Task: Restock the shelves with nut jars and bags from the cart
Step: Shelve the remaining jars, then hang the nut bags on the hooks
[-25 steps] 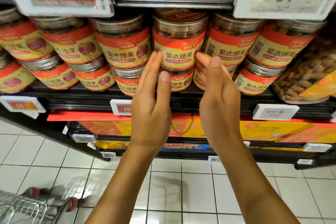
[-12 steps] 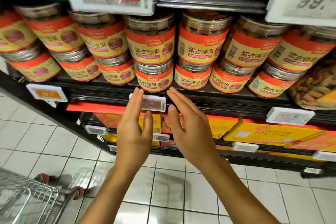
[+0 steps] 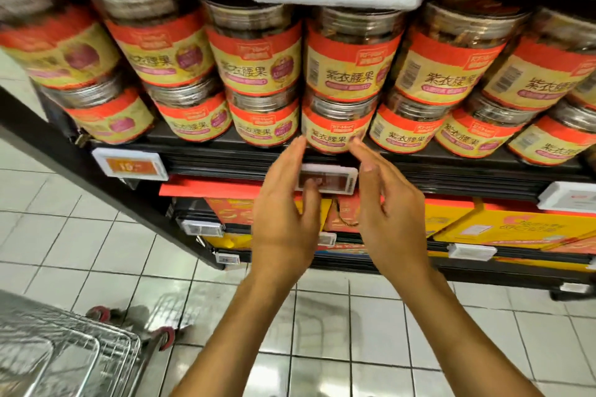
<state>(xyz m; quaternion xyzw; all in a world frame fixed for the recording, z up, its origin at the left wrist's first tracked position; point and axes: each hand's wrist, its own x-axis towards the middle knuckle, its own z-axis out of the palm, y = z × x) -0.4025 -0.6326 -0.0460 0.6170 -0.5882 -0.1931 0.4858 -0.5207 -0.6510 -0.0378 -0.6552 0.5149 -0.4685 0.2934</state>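
Both hands are raised in front of the black metal shelf (image 3: 225,156), palms turned toward each other. The left hand (image 3: 283,219) and the right hand (image 3: 393,219) are spread open, with their fingers (image 3: 295,151) nearly straight, and neither holds anything. The fingertips reach up to either side of one round clear plastic jar with a red and cream label (image 3: 335,135) in the lower row. The blur hides whether they touch it. The left thumb crosses a small white price tag (image 3: 335,179) clipped to the shelf edge.

The matching jars (image 3: 254,51) stand two high along the shelf, each upper one resting on a ribbed clear lid below. Their walls look stiff and smooth, and the label band looks glossy. Packed with dark nuts, each jar is probably fairly heavy for its size, and it should not give under a squeeze. The slick label could slide in a loose hold. The surest grip seems to be across the middle of the label band, one palm on each side. A lower jar carries another on top, so pulling or nudging it could tip the upper one.

The silver wire cart (image 3: 48,351) sits at the lower left on the white tiled floor (image 3: 96,235). What it holds cannot be made out. Flat yellow and orange cardboard boxes (image 3: 503,229) fill the shelf beneath.
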